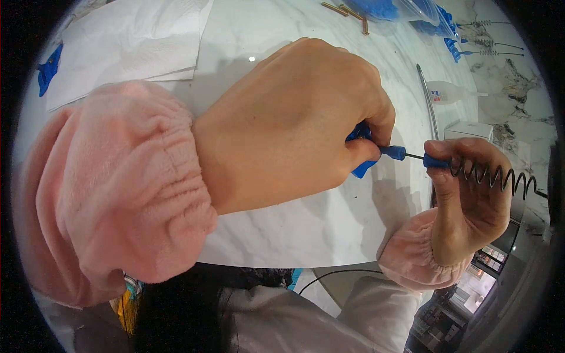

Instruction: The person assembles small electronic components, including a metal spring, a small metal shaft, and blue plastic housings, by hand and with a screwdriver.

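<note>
Here, left hand (306,117) fingers clamp a blue handle (364,167), right hand (471,194) fingers pinch a coiled spring (494,176).

Single head-worn fisheye view, looking steeply down from close above the marble table (329,235). Both forearms enter from the lower edge; straight lines bend toward the dark circular rim.
</note>
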Demonstrator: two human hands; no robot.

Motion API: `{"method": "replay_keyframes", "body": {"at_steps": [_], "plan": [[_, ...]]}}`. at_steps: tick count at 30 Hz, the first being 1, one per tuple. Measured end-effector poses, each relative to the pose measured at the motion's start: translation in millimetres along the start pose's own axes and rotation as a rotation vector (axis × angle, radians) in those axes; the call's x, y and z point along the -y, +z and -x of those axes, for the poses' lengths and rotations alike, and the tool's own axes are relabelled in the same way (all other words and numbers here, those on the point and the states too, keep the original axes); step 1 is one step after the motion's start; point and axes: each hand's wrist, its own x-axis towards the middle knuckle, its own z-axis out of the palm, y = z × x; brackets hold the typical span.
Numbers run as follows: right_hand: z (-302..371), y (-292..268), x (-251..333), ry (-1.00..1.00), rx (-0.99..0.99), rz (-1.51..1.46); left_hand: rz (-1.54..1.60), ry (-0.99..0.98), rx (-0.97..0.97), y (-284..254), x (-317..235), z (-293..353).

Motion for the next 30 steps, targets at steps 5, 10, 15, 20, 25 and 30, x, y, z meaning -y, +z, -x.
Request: {"method": "replay_keyframes", "body": {"at_steps": [5,10,15,20,25,30], "plan": [[0.4,0.6,0.6,0.005,0.008,0.038,0.002,0.015,-0.026,-1.0,0.5,3.1],[-1.0,0.7,1.9,0.012,0.029,0.037,0.068,0.076,-0.138,6.1,4.4,1.5],[-0.4,-1.2,0.5,-0.007,0.027,0.019,0.078,0.012,-0.094,2.8,1.3,2.9],[-1.5,-3.2,-1.6,-0.025,0.060,0.029,0.063,0.094,-0.148,7.3,5.5,1.0],[-2.2,-6.6,-1.1,-0.010,0.122,0.053,-0.024,0.029,-0.035,-2.1,-0.9,4.8],[-6.8,-3.9,-3.2,-0.245,-0.042,0.004,0.000,0.001,0.006,-2.1,-1.0,1.6]]}}
